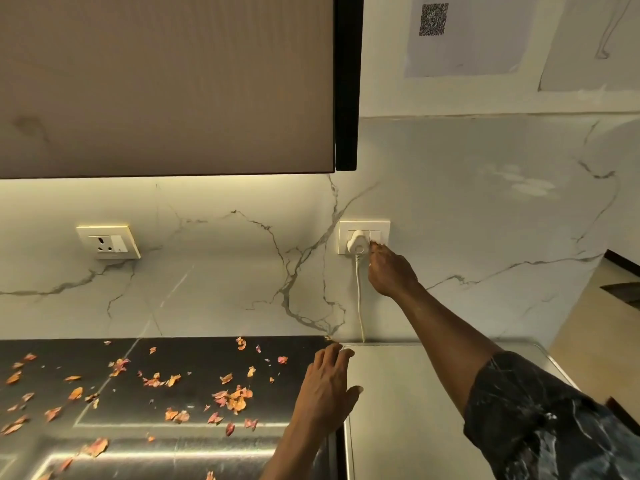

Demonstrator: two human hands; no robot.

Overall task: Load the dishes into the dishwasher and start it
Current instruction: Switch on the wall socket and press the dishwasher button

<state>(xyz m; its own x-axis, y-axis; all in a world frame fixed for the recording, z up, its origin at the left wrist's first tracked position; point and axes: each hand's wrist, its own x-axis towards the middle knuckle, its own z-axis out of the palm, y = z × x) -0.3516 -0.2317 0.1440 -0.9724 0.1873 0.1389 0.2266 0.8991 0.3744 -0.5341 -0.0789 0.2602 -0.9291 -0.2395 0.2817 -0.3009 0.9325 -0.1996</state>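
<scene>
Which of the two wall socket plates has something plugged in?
The right socket plate, the one the right hand reaches: a white plug with a hanging cord sits in it. The left socket plate has empty holes.
</scene>
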